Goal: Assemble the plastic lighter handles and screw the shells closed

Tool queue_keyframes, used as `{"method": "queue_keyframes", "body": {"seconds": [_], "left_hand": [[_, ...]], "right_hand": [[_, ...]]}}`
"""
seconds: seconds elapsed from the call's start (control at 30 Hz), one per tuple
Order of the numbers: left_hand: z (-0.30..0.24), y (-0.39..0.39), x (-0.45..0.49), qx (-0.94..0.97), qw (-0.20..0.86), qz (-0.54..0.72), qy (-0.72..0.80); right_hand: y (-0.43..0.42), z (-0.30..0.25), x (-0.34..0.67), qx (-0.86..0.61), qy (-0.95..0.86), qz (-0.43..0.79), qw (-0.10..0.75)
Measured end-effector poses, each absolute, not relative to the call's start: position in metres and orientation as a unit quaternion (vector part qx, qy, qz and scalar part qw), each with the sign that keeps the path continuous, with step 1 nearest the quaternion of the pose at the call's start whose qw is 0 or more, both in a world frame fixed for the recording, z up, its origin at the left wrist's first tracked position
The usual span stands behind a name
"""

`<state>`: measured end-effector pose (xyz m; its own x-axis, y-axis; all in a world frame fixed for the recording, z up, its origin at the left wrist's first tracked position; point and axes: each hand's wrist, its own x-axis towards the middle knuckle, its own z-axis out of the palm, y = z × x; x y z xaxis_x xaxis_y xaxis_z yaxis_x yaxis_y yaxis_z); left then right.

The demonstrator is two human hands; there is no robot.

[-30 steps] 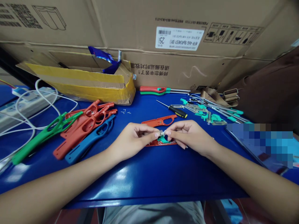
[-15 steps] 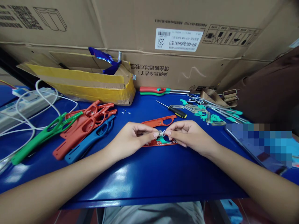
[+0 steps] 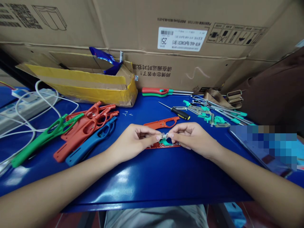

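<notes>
My left hand (image 3: pixel 136 139) and my right hand (image 3: pixel 196 139) meet at the middle of the table. Both pinch a small clear-and-white part (image 3: pixel 163 136) between thumb and fingers; its exact kind is too small to tell. Below it lies a red lighter shell half (image 3: pixel 155 146), holding a teal trigger piece (image 3: pixel 166 143) and thin white wire. My fingers hide much of that shell. Just beyond, a second red lighter shell half (image 3: pixel 159 123) lies open side up.
Red, green and blue lighter shells (image 3: pixel 79 137) lie to the left, beside a power strip (image 3: pixel 26 103). A screwdriver (image 3: pixel 180 113), teal triggers with clear tanks (image 3: pixel 213 118) and metal tubes sit at right. Behind stand assembled lighters (image 3: pixel 156 91) and a yellow-taped box (image 3: pixel 83 85).
Almost nothing differs. Both hands keep their pinch on the small part, which has shifted very slightly.
</notes>
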<state>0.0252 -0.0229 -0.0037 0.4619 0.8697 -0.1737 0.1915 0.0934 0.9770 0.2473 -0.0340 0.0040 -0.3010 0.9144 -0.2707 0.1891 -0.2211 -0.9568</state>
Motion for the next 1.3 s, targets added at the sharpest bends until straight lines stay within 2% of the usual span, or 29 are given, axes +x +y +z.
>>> {"method": "queue_keyframes", "body": {"seconds": [0.8, 1.07, 1.17, 1.3], "left_hand": [[-0.003, -0.023, 0.026, 0.614, 0.594, 0.309, 0.418], [-0.004, -0.026, 0.027, 0.625, 0.574, 0.311, 0.428], [-0.003, -0.027, 0.026, 0.639, 0.550, 0.322, 0.430], [0.004, -0.026, 0.023, 0.689, 0.486, 0.300, 0.446]], "right_hand": [[-0.034, 0.002, 0.251, -0.496, -0.586, 0.553, 0.325], [-0.032, -0.002, 0.254, -0.492, -0.613, 0.542, 0.297], [-0.033, -0.004, 0.255, -0.501, -0.666, 0.475, 0.284], [-0.036, 0.001, 0.261, -0.472, -0.797, 0.280, 0.252]]}}
